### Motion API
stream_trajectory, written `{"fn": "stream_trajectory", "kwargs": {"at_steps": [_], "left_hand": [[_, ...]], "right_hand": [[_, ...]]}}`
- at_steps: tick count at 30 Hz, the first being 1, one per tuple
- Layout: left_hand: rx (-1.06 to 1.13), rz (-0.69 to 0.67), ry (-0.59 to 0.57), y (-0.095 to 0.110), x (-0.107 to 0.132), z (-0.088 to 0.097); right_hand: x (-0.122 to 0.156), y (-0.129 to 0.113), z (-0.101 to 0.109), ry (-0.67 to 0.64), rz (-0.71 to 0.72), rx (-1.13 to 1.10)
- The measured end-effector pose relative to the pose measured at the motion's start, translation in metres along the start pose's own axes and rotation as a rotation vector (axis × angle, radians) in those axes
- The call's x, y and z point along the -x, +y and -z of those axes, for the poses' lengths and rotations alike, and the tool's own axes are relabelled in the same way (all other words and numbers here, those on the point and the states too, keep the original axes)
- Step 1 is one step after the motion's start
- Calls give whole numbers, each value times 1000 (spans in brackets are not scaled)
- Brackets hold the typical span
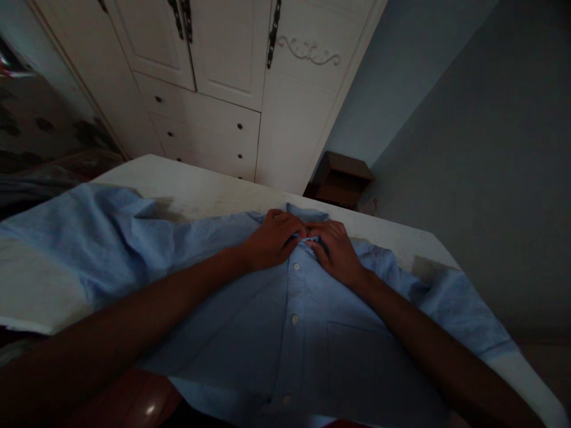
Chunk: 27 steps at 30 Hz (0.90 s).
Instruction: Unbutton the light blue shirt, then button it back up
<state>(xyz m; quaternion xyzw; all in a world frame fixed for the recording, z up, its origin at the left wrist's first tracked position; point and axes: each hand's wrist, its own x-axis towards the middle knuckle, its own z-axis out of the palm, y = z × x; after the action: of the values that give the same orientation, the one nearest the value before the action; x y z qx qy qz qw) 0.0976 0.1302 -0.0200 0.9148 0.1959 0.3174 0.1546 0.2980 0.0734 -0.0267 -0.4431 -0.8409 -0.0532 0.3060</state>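
A light blue button-up shirt point(241, 315) lies spread front side up, its collar point(307, 212) at the far side and its sleeves out to both sides. Just below the collar, my left hand point(279, 238) pinches the edge of the front placket. My right hand point(332, 246) meets it there, fingers closed on the same bunched bit of cloth. Whatever sits between the fingertips is hidden. Down the placket, several pale buttons point(295, 319) show, and a chest pocket point(357, 356) is on the right half.
The shirt rests on a white tabletop point(200, 181); its lower part hangs over the near edge. Beyond stands a white wardrobe point(289, 137) with drawers. A small brown cabinet point(343, 178) is by the wall, and dark cloth point(35, 184) lies at the left.
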Motion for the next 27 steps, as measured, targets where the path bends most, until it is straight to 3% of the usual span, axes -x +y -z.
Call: {"fn": "stream_trajectory", "kwargs": {"at_steps": [9,21,27], "left_hand": [[-47,-109,137,1,1,1],[-221,-153,35,7,1,5],[-368,-148,130,13,2,9]], "right_hand": [[-1,-8,10,68,93,205],[0,-15,8,151,90,183],[0,-14,9,186,90,159]]}}
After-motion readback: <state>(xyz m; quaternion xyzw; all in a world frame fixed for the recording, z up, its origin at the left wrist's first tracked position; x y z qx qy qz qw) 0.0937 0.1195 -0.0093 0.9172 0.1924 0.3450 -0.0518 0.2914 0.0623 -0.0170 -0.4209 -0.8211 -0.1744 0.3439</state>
